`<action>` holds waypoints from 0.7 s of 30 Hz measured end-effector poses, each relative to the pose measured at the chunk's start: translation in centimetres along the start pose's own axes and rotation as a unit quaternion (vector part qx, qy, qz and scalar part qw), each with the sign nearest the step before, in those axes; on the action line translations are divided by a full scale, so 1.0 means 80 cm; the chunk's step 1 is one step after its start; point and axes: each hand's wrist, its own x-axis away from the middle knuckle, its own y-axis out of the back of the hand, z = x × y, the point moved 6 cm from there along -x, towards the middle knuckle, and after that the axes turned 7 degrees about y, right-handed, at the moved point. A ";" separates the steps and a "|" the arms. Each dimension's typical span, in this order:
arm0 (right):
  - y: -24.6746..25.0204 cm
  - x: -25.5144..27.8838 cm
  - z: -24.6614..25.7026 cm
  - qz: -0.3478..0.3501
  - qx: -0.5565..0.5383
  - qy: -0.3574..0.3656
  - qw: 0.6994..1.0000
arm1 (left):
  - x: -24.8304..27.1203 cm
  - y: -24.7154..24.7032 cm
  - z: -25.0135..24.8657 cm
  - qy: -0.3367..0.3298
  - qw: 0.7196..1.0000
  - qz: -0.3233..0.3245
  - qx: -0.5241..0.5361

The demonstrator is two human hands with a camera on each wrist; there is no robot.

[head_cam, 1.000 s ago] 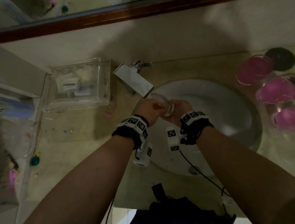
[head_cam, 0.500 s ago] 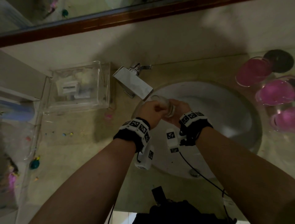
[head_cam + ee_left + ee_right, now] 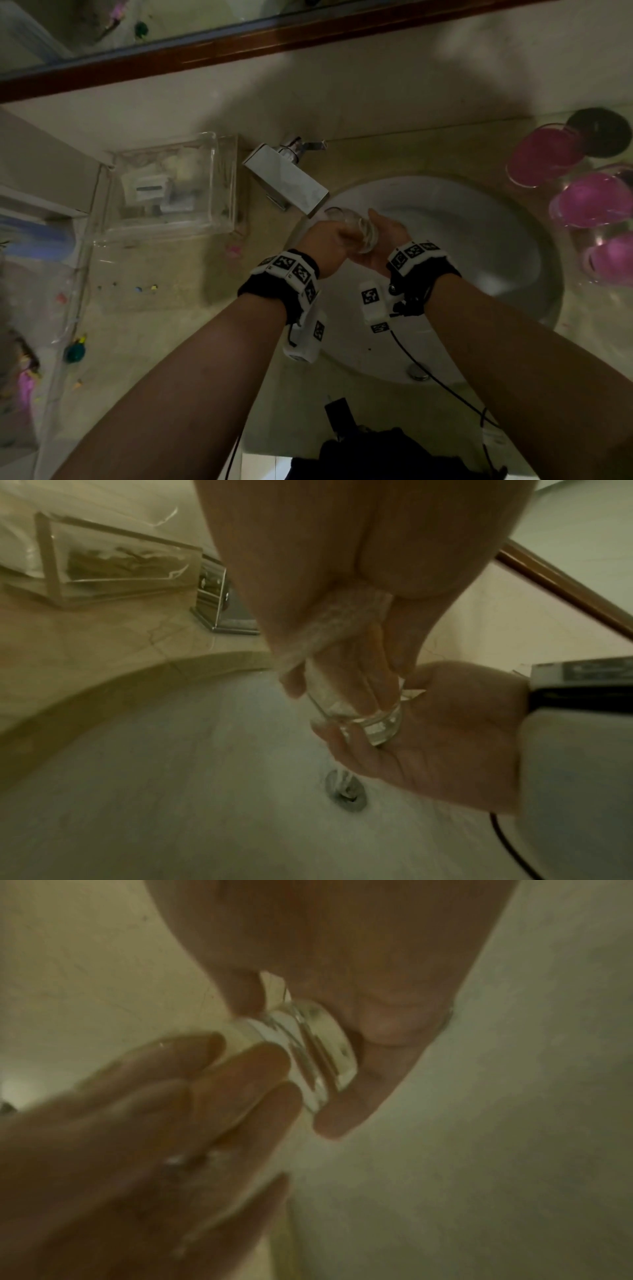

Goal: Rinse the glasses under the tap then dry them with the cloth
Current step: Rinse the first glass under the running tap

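Observation:
A clear glass (image 3: 358,226) lies tilted under the square chrome tap (image 3: 291,178), over the white sink (image 3: 479,240). My left hand (image 3: 337,236) has its fingers (image 3: 369,680) pushed inside the glass and one digit outside, pinching the wall. Something white and rough, which I cannot name, runs across that hand. A thin stream falls to the drain (image 3: 346,791). My right hand (image 3: 380,236) cups the thick base (image 3: 315,1050), its fingers curled round it. No cloth shows plainly.
Three glasses of pink liquid (image 3: 544,154) (image 3: 589,198) (image 3: 613,257) and a dark round object (image 3: 599,137) stand right of the sink. A clear plastic box (image 3: 168,188) sits left of the tap. Wrist-camera cables hang over the front edge.
The right hand has rolled so its palm shows more under the glass's base. Both hands and the glass stay under the spout.

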 end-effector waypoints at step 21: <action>0.006 -0.001 0.001 -0.026 -0.007 0.001 1.000 | -0.003 -0.006 0.001 0.015 1.000 -0.012 -0.020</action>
